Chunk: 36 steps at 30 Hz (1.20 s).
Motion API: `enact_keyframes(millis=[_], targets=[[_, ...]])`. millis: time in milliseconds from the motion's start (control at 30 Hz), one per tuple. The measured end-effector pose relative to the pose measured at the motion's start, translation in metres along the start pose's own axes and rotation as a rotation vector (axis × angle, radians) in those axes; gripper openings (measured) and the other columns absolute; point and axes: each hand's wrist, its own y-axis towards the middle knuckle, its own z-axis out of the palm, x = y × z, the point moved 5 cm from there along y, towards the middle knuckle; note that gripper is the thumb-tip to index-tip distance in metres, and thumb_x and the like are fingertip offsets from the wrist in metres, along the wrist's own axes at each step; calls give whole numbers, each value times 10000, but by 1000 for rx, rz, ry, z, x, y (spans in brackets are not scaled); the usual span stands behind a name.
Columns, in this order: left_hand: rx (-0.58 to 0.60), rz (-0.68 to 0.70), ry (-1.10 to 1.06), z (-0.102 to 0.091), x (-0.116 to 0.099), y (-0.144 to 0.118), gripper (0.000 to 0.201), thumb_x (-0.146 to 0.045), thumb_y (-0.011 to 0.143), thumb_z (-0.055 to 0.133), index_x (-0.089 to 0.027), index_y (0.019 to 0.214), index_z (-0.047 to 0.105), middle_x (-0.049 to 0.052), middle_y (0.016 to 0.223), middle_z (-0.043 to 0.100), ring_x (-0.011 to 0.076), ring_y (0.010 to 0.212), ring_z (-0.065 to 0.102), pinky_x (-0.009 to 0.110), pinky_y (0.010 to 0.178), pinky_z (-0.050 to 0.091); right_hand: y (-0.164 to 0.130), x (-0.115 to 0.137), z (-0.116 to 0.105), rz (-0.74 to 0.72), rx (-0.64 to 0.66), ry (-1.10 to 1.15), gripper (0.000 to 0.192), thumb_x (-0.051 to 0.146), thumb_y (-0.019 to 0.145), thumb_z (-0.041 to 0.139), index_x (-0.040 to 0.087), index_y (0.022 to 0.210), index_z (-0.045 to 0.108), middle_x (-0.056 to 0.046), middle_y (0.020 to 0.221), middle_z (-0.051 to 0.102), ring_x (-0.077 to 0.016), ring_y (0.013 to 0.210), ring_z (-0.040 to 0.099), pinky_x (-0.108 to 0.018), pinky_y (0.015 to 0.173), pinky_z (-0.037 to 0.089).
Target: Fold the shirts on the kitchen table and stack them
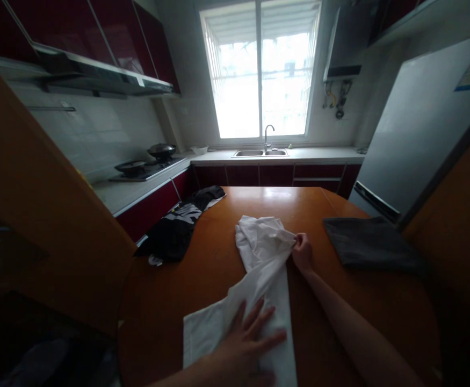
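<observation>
A white garment (259, 269) lies stretched along the middle of a round wooden table (202, 269), bunched at its far end. My left hand (245, 344) rests flat with fingers spread on the near part of the white cloth. My right hand (302, 251) pinches the cloth's right edge near the bunched far end.
A black garment with white print (178, 228) hangs over the table's left edge. A folded dark grey cloth (369, 244) lies at the right. Beyond are a counter with a gas stove (146, 167), a sink (261, 152) under the window, and a fridge (420, 134) at right.
</observation>
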Motion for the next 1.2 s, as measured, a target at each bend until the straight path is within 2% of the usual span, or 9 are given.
enact_keyframes(millis=[167, 267, 433, 533, 633, 733, 800, 967, 1200], targets=[[-39, 44, 66, -15, 28, 7, 734, -617, 850, 674, -424, 1511, 419, 12, 1651, 256, 407, 1522, 155, 616, 1202, 200, 15, -17, -37, 84, -207, 26, 237, 323, 858, 450, 172, 985, 581, -137, 927, 682, -258, 834, 626, -369, 762, 489], [-82, 106, 151, -36, 63, 22, 720, -609, 852, 680, -409, 1501, 443, 12, 1635, 313, 377, 1528, 165, 564, 1221, 183, 14, -5, -49, -70, -211, 0, 222, 314, 886, 444, 184, 1014, 572, -157, 1129, 661, -270, 1037, 615, -407, 919, 476], [-365, -66, 416, -88, 147, 49, 541, -241, 945, 592, -370, 1463, 502, 55, 1610, 371, 331, 1527, 203, 637, 1208, 55, -10, 27, -45, -373, -1, -214, 223, 271, 975, 384, 213, 980, 599, -118, 1042, 670, -266, 1006, 602, -402, 934, 457], [-572, -286, 488, -119, 174, 57, 532, -29, 903, 426, -260, 1339, 626, 123, 1531, 481, 335, 1490, 309, 686, 1182, 89, -42, 44, -35, -434, 197, -293, 253, 228, 996, 369, 217, 912, 607, -95, 896, 665, -245, 845, 612, -362, 824, 466], [-750, -327, 422, -130, 161, 66, 525, -3, 859, 401, -196, 1278, 650, 142, 1438, 562, 320, 1426, 411, 602, 1195, 230, -82, 70, -19, -602, 526, -253, 259, 170, 988, 384, 219, 875, 613, -76, 896, 679, -224, 842, 624, -327, 793, 475], [-760, -156, 244, -108, 125, 82, 423, -115, 927, 442, -215, 1295, 625, 100, 1355, 607, 261, 1309, 524, 444, 1146, 388, -109, 94, -10, -759, 803, -135, 218, 164, 971, 448, 238, 926, 649, -50, 975, 702, -204, 932, 641, -302, 843, 489], [-670, -76, 128, -81, 105, 93, 395, -241, 958, 516, -219, 1347, 585, 95, 1340, 612, 261, 1252, 559, 422, 1103, 434, -101, 98, -14, -727, 734, -104, 220, 174, 968, 462, 249, 982, 668, -46, 1008, 711, -204, 963, 639, -318, 890, 488], [-484, -66, 21, -31, 85, 106, 518, -235, 911, 614, -218, 1423, 537, 102, 1219, 652, 275, 1140, 598, 420, 1025, 467, -32, 50, -47, -406, 178, -313, 365, 177, 903, 488, 213, 1228, 651, -115, 1268, 658, -291, 1197, 553, -458, 1032, 424], [-333, 167, 88, -41, 65, 89, 470, -70, 858, 511, -328, 1183, 731, 52, 999, 622, 217, 980, 579, 378, 956, 430, 10, -20, -72, -95, 163, -424, 261, 373, 899, 508, 207, 863, 706, -101, 935, 733, -259, 899, 647, -356, 845, 476]])
